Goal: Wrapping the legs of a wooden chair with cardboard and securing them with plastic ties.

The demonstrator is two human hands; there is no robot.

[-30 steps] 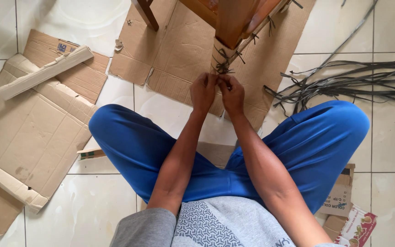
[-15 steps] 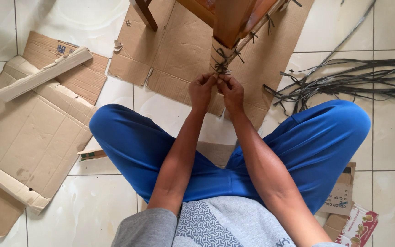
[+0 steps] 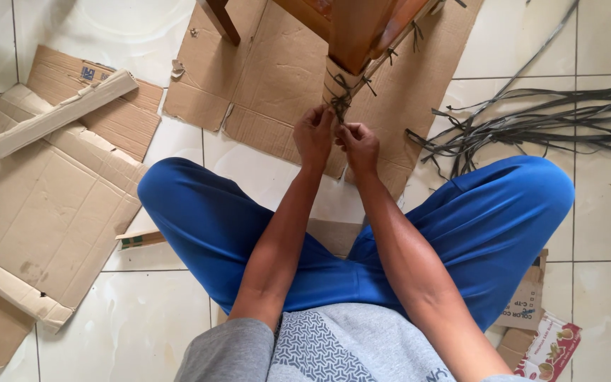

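I sit cross-legged in blue trousers on a tiled floor. Before me stands a brown wooden furniture leg (image 3: 353, 35) whose lower part is wrapped in cardboard (image 3: 334, 83) and bound with dark thin straps (image 3: 342, 99). My left hand (image 3: 315, 134) and my right hand (image 3: 359, 145) are side by side at the base of the wrapped leg. Both pinch the dark strap ends where they cross in a knot. The fingertips are partly hidden behind the strap ends.
Flattened cardboard sheets (image 3: 277, 78) lie under the furniture. More cardboard and a folded strip (image 3: 58, 117) lie to the left. A bundle of loose dark straps (image 3: 532, 124) spreads on the tiles at right. A second wooden leg (image 3: 219, 20) stands at the back. Printed packets (image 3: 547, 346) lie by my right knee.
Both hands have stayed at the knot, shifting only slightly as they work the strap ends. Nothing else has moved.
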